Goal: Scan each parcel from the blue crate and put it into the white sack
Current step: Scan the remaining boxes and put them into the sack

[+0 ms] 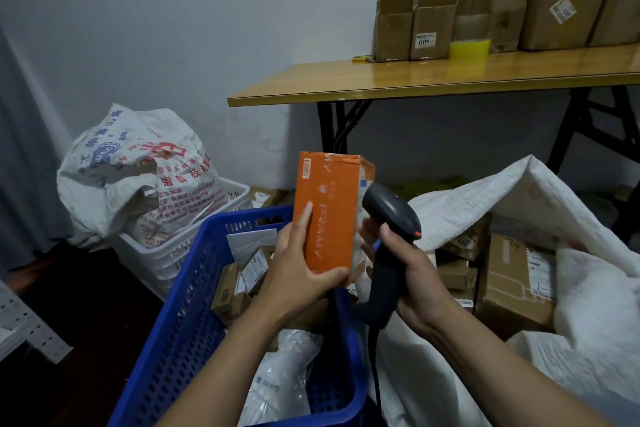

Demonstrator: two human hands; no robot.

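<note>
Parcels [254, 267] lie in the blue crate [187, 305] below us in the head view. Above it, our left grip [301, 262] curls round an upright orange PRAMY box [329, 211]. Our right grip [414, 276] wraps the handle of a dark barcode scanner [391, 215], its head just beside the box. The white sack [519, 191] gapes at our right, cartons [509, 284] inside. Behind stands a desk [381, 80].
</note>
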